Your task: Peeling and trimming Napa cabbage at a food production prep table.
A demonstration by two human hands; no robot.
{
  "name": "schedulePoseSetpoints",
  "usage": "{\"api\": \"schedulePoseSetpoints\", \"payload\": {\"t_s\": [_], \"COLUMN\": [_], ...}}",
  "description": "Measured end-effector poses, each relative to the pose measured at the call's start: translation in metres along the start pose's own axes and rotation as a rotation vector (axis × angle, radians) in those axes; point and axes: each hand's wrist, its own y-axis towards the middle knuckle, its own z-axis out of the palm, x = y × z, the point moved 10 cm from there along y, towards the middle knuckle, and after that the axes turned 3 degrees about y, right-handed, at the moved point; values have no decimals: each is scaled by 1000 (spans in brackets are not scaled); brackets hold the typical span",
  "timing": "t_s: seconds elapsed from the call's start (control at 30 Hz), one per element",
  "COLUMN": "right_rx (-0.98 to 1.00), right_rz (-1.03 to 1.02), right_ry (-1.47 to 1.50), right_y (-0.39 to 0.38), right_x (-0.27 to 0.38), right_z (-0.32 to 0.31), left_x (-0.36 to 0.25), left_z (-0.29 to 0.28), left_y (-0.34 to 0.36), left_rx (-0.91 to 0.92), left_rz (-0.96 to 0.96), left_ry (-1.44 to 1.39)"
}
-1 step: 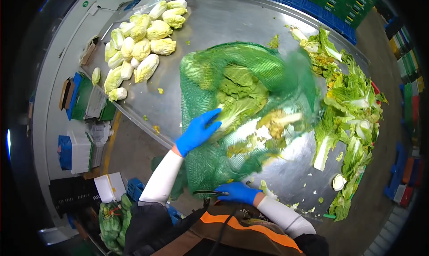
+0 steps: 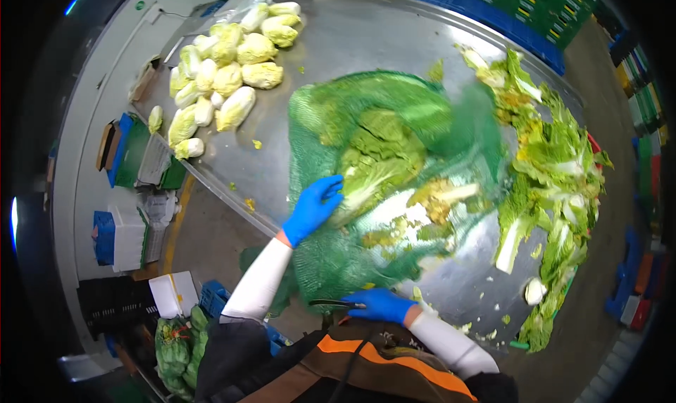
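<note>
A leafy Chinese cabbage (image 2: 384, 146) lies on a green mesh bag (image 2: 324, 262) in the middle of the metal table. My left hand (image 2: 313, 209), in a blue glove, is at the pale base end of this cabbage. Its fingers are extended and slightly bent, with nothing gripped in them; whether they touch the base is unclear. Low in front of my body, my right hand (image 2: 384, 306), also gloved in blue, holds a knife (image 2: 336, 303). The dark blade points left. More cabbage (image 2: 415, 111) shows through the mesh behind the bare one.
Trimmed yellow-white cabbages (image 2: 229, 79) are heaped at the far left of the table (image 2: 366, 30). Cut-off leaves (image 2: 556, 164) pile along the right edge. Wilted scraps (image 2: 436, 199) lie on the mesh. Green crates (image 2: 524, 2) stand beyond the far edge.
My left hand's fingers have drawn slightly back from the cabbage base and are less spread. My right hand keeps the knife in nearly the same place. The whole view has shifted a little.
</note>
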Motion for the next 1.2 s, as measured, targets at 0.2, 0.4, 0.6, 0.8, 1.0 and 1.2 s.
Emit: {"api": "schedulePoseSetpoints", "payload": {"t_s": [0.2,0.4,0.6,0.8,1.0,1.2], "right_rx": [-430,-1256,-1337,-1141,-1029,-1022], "right_rz": [361,219,143,287,300,176], "right_ry": [833,798,1135,1412,1549,1694], "right_y": [-75,-122,-48,15,48,-12], "right_x": [-27,-40,-49,-118,-107,-84], "right_z": [-63,-159,-188,-159,-159,-140], "left_x": [73,73,-65,-32,28,-28], "left_z": [-70,-142,-15,10,29,58], "left_y": [-29,-36,21,50,51,-16], "left_rx": [-434,-669,-219,-258,247,206], "left_rz": [-17,-149,-65,50,-158,-159], "left_ry": [728,672,-304,572,43,207]}}
